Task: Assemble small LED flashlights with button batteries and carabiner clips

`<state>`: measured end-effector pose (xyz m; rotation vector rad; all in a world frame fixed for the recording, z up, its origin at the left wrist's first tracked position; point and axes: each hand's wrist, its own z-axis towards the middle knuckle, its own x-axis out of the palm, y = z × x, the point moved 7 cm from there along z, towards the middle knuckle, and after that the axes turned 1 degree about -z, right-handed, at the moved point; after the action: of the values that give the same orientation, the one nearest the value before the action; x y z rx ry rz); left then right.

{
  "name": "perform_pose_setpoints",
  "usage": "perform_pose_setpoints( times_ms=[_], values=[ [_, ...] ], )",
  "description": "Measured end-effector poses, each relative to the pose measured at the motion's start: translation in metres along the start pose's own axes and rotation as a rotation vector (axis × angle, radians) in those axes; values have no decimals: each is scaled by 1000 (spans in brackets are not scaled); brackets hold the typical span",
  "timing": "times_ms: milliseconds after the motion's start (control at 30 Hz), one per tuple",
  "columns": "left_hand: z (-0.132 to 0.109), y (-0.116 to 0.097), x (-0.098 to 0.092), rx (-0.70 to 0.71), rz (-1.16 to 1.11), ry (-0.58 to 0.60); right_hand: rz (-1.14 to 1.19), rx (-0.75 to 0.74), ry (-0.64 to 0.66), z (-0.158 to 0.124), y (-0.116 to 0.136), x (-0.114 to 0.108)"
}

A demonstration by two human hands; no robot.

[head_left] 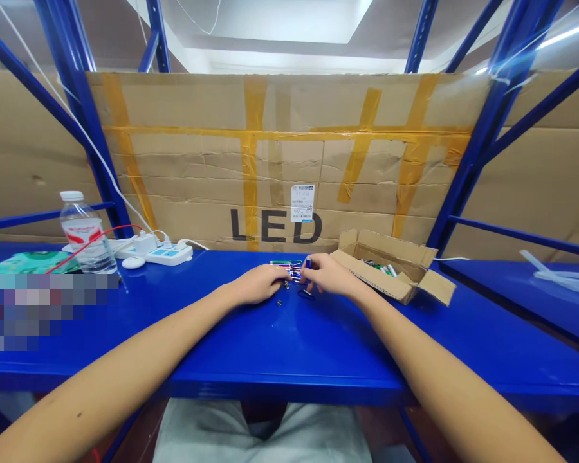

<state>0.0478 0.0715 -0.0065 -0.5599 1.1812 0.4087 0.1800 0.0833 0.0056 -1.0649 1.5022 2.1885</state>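
At the middle of the blue table, a row of slim, shiny coloured tubes point(280, 263) lies between my hands, partly hidden by the fingers. My left hand point(259, 283) rests on the tabletop at the left of the row, fingers stretched to the right and touching the tubes' near side. Pinched upright in my right hand point(330, 274) is a small blue cylinder point(308, 262). Below those fingers lies a dark wrist-strap-like loop point(307, 294). Two tiny metal pieces, one a small metal part point(279, 302), sit near my left fingertips.
An open cardboard box point(390, 263) holding several small cylinders stands right of my right hand. At the left are a water bottle point(84, 231), a white power strip point(168, 253) and a green packet point(33, 260). A big cardboard panel point(197, 173) rises behind the table.
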Motion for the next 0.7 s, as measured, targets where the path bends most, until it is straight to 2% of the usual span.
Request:
perform_pose_setpoints(
  times_ms=[333,700],
  values=[
    [1,2,6,-47,59,66,-15,-21,5,-2,3,-2],
    [-11,7,1,-56,-58,47,-13,-31,25,-2,2,0]
  ],
)
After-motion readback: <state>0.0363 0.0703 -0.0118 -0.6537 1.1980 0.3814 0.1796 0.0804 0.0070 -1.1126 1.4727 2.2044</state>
